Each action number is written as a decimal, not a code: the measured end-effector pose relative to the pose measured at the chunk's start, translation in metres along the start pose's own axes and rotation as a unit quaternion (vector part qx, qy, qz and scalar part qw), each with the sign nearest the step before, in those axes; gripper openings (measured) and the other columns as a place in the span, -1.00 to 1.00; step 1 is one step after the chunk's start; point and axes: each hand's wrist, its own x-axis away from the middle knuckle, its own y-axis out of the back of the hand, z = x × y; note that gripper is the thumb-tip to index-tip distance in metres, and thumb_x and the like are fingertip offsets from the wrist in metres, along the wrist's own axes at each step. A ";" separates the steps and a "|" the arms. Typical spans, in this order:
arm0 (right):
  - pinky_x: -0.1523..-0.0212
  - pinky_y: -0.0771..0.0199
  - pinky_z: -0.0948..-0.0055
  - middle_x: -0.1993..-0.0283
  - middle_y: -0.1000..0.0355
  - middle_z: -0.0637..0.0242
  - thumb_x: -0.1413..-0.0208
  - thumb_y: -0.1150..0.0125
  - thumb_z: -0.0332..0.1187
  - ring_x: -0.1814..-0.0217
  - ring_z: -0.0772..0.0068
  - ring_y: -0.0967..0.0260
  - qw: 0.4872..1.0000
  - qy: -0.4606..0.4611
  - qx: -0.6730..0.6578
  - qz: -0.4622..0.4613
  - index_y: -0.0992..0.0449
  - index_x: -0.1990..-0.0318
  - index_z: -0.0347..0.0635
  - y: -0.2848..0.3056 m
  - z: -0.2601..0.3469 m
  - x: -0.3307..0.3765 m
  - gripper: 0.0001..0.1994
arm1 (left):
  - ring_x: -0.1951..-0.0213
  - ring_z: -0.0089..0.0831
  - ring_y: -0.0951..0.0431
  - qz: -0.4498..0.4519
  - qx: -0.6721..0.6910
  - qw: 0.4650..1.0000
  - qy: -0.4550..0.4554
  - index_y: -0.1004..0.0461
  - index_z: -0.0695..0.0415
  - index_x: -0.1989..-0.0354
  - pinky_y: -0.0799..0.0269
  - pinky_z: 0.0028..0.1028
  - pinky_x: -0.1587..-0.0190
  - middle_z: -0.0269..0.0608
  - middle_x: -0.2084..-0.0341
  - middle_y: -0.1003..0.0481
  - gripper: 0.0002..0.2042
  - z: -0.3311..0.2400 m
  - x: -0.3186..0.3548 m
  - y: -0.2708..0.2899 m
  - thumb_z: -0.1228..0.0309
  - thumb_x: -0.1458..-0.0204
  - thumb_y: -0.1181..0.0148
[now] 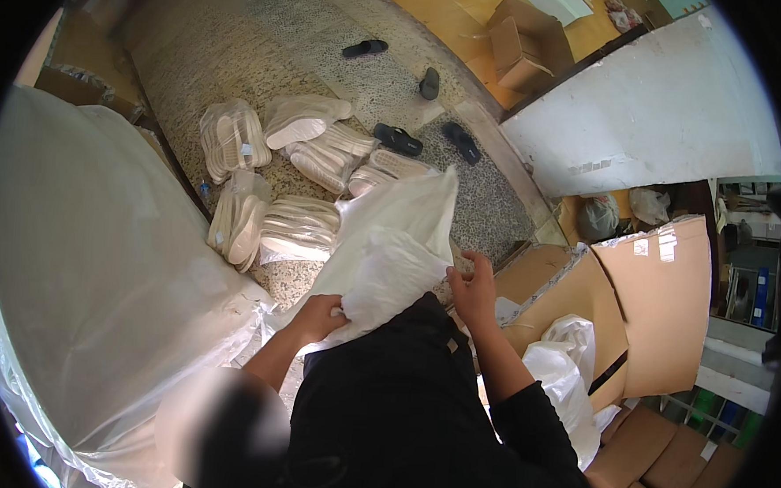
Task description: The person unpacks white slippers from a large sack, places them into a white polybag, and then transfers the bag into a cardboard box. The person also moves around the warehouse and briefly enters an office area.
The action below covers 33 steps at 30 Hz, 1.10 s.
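Note:
A large white woven-looking plastic sack (pixel 401 214) spreads out in front of my body. My left hand (pixel 319 318) is closed on its near left part, with the fingers gripping the material. At the sack's right edge, my right hand (pixel 474 288) pinches the material between thumb and fingers, the other fingers loosely curled. Just beyond the sack, clear bags of cream shoe soles lie on the floor: one bundle (pixel 235 139) at the far left, one (pixel 300 226) close to the sack and one (pixel 329 155) behind it. The sack partly covers another bundle (pixel 390 169).
A tall load under translucent plastic sheeting (pixel 98 255) stands at my left. Black slippers (pixel 399 139) lie on the speckled floor (pixel 294 53). Cardboard (pixel 657 302), a crumpled white plastic bag (pixel 565 368) and brown boxes (pixel 662 461) are at my right. An open carton (pixel 529 44) sits beyond.

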 end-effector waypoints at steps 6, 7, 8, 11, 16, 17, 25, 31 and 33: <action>0.11 -0.49 0.27 0.21 -0.54 -0.05 -0.09 -0.23 0.14 0.19 0.11 -0.54 0.928 -0.088 0.052 0.360 -0.29 -0.19 -0.37 -0.055 0.007 -0.025 -0.25 | 0.43 -0.59 -0.38 -0.133 0.237 0.959 -0.083 -0.59 0.24 0.23 -0.29 -0.56 0.33 -0.34 0.48 -0.41 -0.79 -0.032 0.004 -0.029 0.35 -0.13 -0.18; 0.12 -0.48 0.25 0.20 -0.53 -0.06 -0.10 -0.23 0.11 0.19 0.10 -0.53 0.933 -0.059 0.066 0.348 -0.31 -0.16 -0.39 -0.066 0.008 -0.031 -0.28 | 0.46 -0.64 -0.33 -0.140 0.239 0.953 -0.125 -0.59 0.23 0.21 -0.26 -0.60 0.35 -0.39 0.49 -0.37 -0.80 -0.041 0.001 -0.030 0.36 -0.15 -0.16; 0.13 -0.47 0.24 0.19 -0.52 -0.06 -0.11 -0.23 0.08 0.20 0.09 -0.51 0.929 -0.045 0.079 0.357 -0.33 -0.13 -0.40 -0.075 0.009 -0.039 -0.32 | 0.43 -0.65 -0.31 -0.166 0.266 0.945 -0.094 -0.61 0.23 0.23 -0.25 -0.59 0.34 -0.42 0.46 -0.39 -0.82 -0.048 -0.001 -0.029 0.39 -0.17 -0.13; 0.09 -0.45 0.16 0.17 -0.49 -0.13 -0.07 -0.21 -0.06 0.15 -0.04 -0.48 0.888 0.076 0.151 0.428 -0.39 0.01 -0.42 -0.088 0.014 -0.070 -0.46 | 0.39 -0.61 -0.43 -0.367 0.389 0.831 0.152 -0.58 0.24 0.15 -0.30 -0.59 0.33 -0.38 0.37 -0.51 -0.80 -0.057 -0.010 -0.020 0.40 -0.13 -0.17; 0.00 -0.39 0.12 0.14 -0.43 -0.16 0.07 -0.20 -0.32 0.05 -0.19 -0.39 0.774 0.299 -0.016 0.558 -0.43 0.14 -0.43 -0.069 0.040 -0.111 -0.63 | 0.33 -0.29 -0.56 -0.492 0.191 0.834 0.159 -0.47 0.23 -0.01 -0.45 -0.37 0.19 -0.17 0.33 -0.57 -0.66 -0.021 0.031 -0.043 0.47 -0.03 -0.24; -0.01 -0.40 0.15 0.04 -0.39 -0.15 0.03 -0.21 -0.31 0.01 -0.17 -0.38 0.728 0.318 -0.082 0.602 -0.40 0.05 -0.41 -0.064 0.046 -0.115 -0.59 | 0.27 -0.20 -0.57 -0.442 0.030 0.870 0.216 -0.49 0.23 0.02 -0.45 -0.33 0.12 -0.09 0.28 -0.58 -0.68 -0.014 0.058 -0.059 0.45 -0.03 -0.24; 0.15 -0.44 0.19 0.30 -0.52 0.02 0.07 -0.20 -0.38 0.22 0.03 -0.49 0.432 0.295 0.167 0.836 -0.54 0.25 -0.29 -0.041 0.060 -0.132 -0.78 | 0.03 -0.17 -0.53 -0.414 -0.375 0.345 0.754 -0.37 -0.03 -0.17 -0.54 -0.33 0.06 -0.20 0.01 -0.49 -0.42 -0.067 0.388 -0.214 -0.08 -0.03 -0.18; 0.40 -0.54 0.41 0.33 -0.47 0.17 0.02 -0.13 -0.59 0.31 0.37 -0.51 0.653 0.107 0.019 0.750 -0.47 0.17 -0.29 -0.063 0.050 -0.138 -0.79 | 0.19 -0.12 -0.57 -0.691 -0.176 0.362 0.601 -0.52 0.33 0.11 -0.49 -0.25 0.09 0.04 0.23 -0.57 -0.58 -0.113 0.325 -0.242 0.18 -0.33 0.12; 0.32 -0.69 0.33 0.20 -0.44 0.12 -0.04 -0.06 -0.59 0.28 0.30 -0.49 0.711 -0.117 -0.044 0.692 -0.38 -0.03 -0.28 -0.083 0.048 -0.159 -0.65 | 0.06 -0.16 -0.53 -0.704 -0.005 0.468 0.534 -0.43 0.36 -0.07 -0.43 -0.28 -0.03 0.09 0.09 -0.52 -0.55 -0.106 0.255 -0.226 0.16 -0.31 0.09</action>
